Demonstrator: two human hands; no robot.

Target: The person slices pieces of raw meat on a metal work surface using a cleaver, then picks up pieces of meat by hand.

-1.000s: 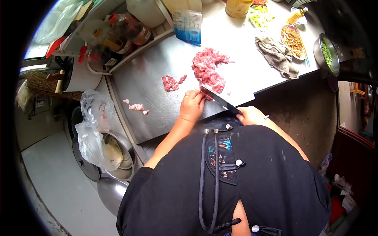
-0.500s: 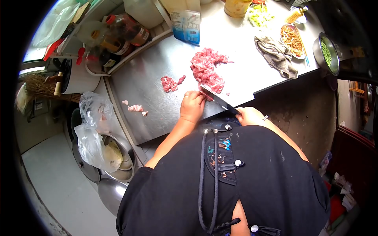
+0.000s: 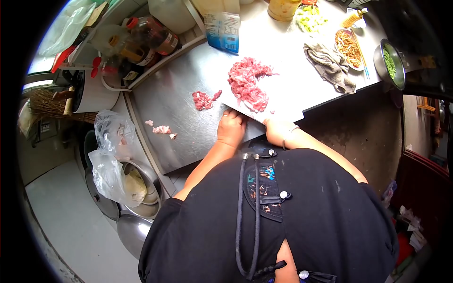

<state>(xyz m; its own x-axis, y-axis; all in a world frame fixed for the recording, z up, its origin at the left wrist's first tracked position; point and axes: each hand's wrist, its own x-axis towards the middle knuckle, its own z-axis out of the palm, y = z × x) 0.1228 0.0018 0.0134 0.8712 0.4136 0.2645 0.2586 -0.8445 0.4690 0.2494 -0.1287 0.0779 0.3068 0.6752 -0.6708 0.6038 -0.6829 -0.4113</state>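
Note:
A knife (image 3: 243, 110) lies slantwise over the front edge of the metal worktop (image 3: 174, 85), its handle end in my right hand (image 3: 279, 132). My left hand (image 3: 231, 128) is beside the blade on the near side, fingers curled and pressed on the worktop; whatever is under them is hidden. Just beyond the blade is a heap of sliced raw meat (image 3: 246, 85). To its left sits a smaller pile of meat pieces (image 3: 203, 100), and farther left are some pale scraps (image 3: 162, 129).
A blue and white packet (image 3: 222, 32) stands behind the meat. Bottles (image 3: 160, 40) fill a rack at the back left. To the right are a crumpled cloth (image 3: 330, 67), a plate of food (image 3: 348, 48) and a metal bowl (image 3: 390, 63). A plastic bag (image 3: 111, 162) hangs at left.
My right hand has moved left and slightly up with the knife, whose blade now reaches farther left past my left fingers. My left hand has barely moved.

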